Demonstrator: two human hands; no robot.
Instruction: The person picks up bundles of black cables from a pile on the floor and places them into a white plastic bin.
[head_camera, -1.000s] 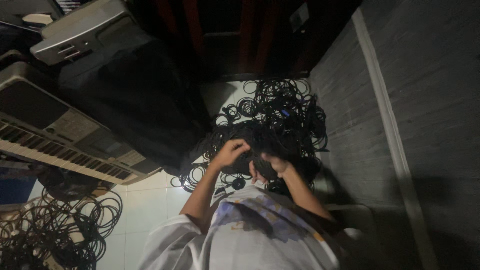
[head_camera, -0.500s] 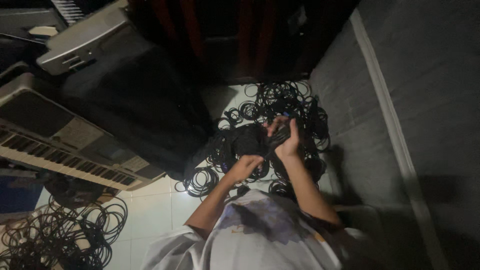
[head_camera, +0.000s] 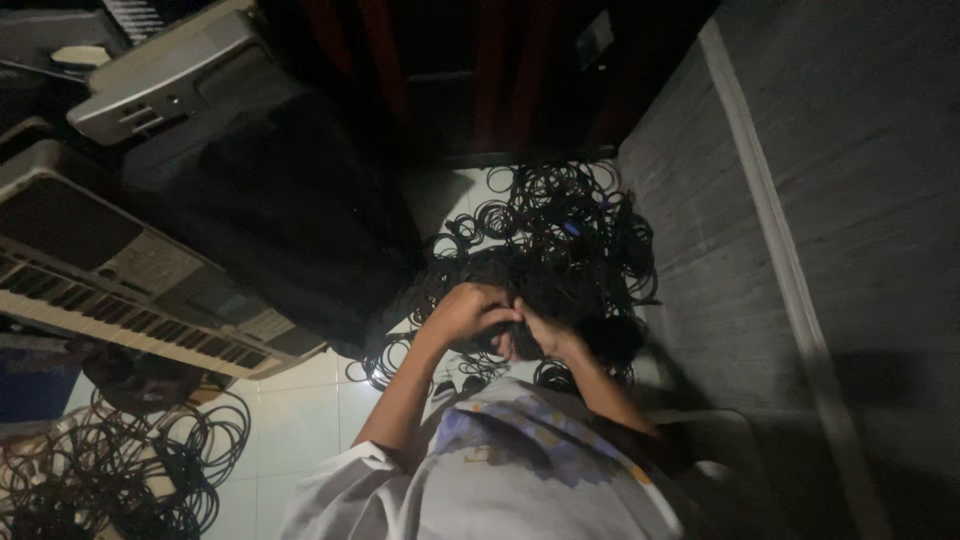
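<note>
Both my hands meet over a big heap of tangled black cables (head_camera: 560, 225) on the pale tiled floor. My left hand (head_camera: 468, 310) curls with its fingers closed on a dark bunch of cable (head_camera: 480, 345) at the near edge of the heap. Right beside it, touching, my right hand (head_camera: 540, 338) grips the same bunch. The light is dim and the cable between the hands is hard to make out. My white sleeves and patterned shirt (head_camera: 500, 460) fill the bottom of the view.
An electronic keyboard (head_camera: 120, 290) lies at the left, a second grey keyboard (head_camera: 165, 70) behind it, and a black cover (head_camera: 270, 210) between them. Another coil of black cables (head_camera: 110, 470) lies at the bottom left. A grey wall (head_camera: 800, 200) runs along the right.
My right hand, which was raised over the heap with black cable in it, has come back down beside my left hand. Both hands are now closed together on the bunch.
</note>
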